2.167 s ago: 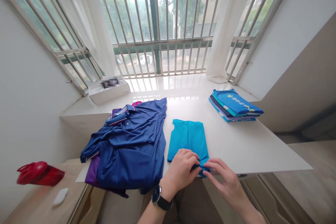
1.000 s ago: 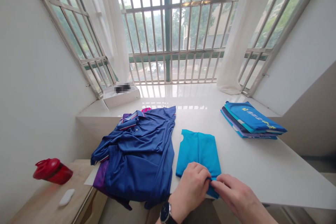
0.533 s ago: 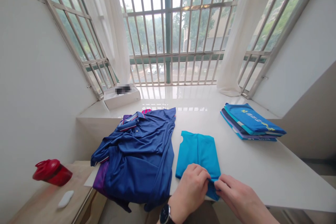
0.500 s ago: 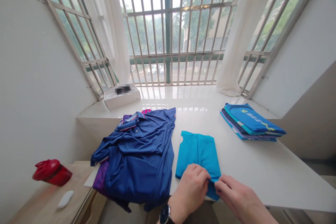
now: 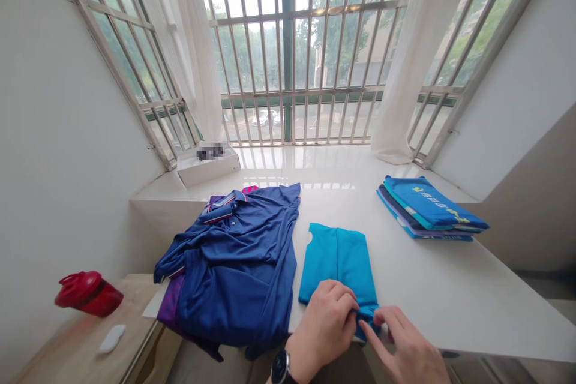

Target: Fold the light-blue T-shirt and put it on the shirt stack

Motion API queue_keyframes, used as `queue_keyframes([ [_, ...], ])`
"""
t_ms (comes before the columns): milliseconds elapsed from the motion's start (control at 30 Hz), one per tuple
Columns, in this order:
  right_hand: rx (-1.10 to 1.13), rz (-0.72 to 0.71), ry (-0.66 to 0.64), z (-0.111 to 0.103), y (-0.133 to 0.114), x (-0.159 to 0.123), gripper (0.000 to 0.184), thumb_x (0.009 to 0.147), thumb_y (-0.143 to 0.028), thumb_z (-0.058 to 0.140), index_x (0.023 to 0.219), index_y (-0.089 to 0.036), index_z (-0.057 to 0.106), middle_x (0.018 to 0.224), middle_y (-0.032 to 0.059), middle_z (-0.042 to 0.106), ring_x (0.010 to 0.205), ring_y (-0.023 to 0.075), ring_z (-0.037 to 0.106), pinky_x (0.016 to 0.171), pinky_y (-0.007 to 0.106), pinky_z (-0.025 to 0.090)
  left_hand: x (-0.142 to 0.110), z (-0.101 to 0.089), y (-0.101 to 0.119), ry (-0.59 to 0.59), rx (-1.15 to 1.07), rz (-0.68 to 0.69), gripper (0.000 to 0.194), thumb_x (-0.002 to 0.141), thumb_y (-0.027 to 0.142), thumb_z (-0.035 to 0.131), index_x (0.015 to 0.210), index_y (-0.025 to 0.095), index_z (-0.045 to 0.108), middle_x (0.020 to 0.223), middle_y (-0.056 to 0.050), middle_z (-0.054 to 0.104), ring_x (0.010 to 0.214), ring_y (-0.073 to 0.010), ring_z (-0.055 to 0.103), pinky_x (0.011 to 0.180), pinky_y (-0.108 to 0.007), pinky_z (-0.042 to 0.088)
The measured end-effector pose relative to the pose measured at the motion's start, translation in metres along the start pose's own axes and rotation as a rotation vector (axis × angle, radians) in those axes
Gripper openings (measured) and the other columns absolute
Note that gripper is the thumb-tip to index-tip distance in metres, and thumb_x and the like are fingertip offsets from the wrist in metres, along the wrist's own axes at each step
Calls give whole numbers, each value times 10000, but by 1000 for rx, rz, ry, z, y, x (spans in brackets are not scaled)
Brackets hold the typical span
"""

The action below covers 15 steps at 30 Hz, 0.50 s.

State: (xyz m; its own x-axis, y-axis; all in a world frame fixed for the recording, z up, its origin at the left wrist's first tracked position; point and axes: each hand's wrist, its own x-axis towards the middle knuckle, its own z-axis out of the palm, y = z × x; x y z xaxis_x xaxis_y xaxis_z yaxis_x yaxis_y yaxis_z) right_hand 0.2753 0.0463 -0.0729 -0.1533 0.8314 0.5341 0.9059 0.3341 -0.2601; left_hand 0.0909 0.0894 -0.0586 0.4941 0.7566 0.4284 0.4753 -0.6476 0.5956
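A folded turquoise shirt (image 5: 337, 264) lies flat on the white sill, its collar end away from me. My left hand (image 5: 321, 330), with a black-strapped wristwatch (image 5: 281, 367) on its wrist, is curled over the shirt's near edge and pinches the folded cloth. My right hand (image 5: 405, 345) sits just right of that edge, fingers spread, with the index fingertip and thumb at the bunched cloth corner. Part of the near edge is hidden under my fingers.
A crumpled navy polo shirt (image 5: 229, 270) lies left of the turquoise one, over purple cloth. Right stands a stack of folded shirts (image 5: 427, 210). Behind is a white box (image 5: 207, 171). A red bottle (image 5: 89, 294) and white oval object (image 5: 112, 339) lie on a lower wooden surface (image 5: 135, 306).
My right hand has eased its grip on the cloth corner, and its fingers have spread apart. My left hand still pinches the near edge.
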Motion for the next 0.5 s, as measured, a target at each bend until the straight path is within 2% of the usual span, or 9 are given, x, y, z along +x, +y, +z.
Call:
queue_keyframes([
  [200,-2,159,-33,7,-1,-1,102,849,-378,542,853,-276,538,685,-17,615,489,151,612,415,238,475,0,-2,2,-4,12,1,163,826,61,598,910,200,604,1013,-27,688,992,-197,603,901,-338,464],
  [333,120,127,-68,7,6,-4,89,817,-308,559,898,-270,561,743,-9,648,534,139,636,448,211,509,0,-1,1,1,13,-7,170,824,60,596,915,203,600,1018,-23,687,991,-194,602,898,-337,463],
  [500,249,83,-115,6,16,-6,33,826,-288,568,807,-263,582,672,-27,609,510,126,591,495,200,520,-1,-1,2,5,15,5,156,823,71,596,906,203,597,1015,-19,688,991,-190,603,897,-333,463],
])
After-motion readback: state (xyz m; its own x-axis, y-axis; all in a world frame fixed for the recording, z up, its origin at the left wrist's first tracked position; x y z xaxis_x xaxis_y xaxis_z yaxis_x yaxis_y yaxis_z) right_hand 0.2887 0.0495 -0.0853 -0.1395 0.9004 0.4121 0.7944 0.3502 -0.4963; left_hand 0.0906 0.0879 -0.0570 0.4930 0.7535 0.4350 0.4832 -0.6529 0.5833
